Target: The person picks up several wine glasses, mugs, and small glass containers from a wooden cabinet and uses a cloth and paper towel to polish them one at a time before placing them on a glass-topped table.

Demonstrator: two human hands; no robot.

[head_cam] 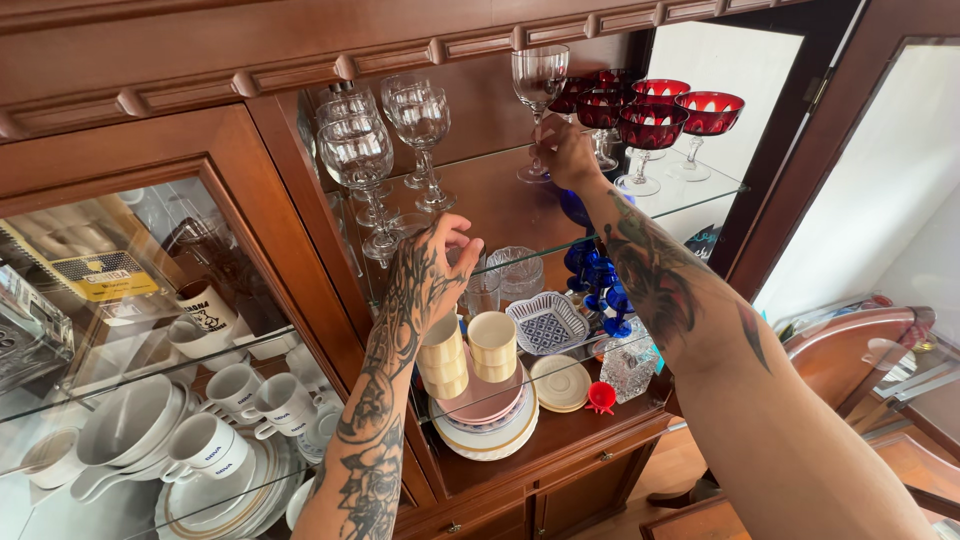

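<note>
Head view, I log: right hand (565,150) clamped on clear wine glass (540,85) stem; left hand (435,270) loosely curled, empty, below. Best lifted upright, clear of red goblets (680,115) beside.

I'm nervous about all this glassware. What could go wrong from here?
1. The right hand grips a clear wine glass by its stem, close to the red goblets; a sideways move might knock them together.
2. The left hand rests at the glass shelf edge, near more wine glasses; a nudge could tip one.
3. Anything falling would likely land on the stacked plates and cups below.
</note>
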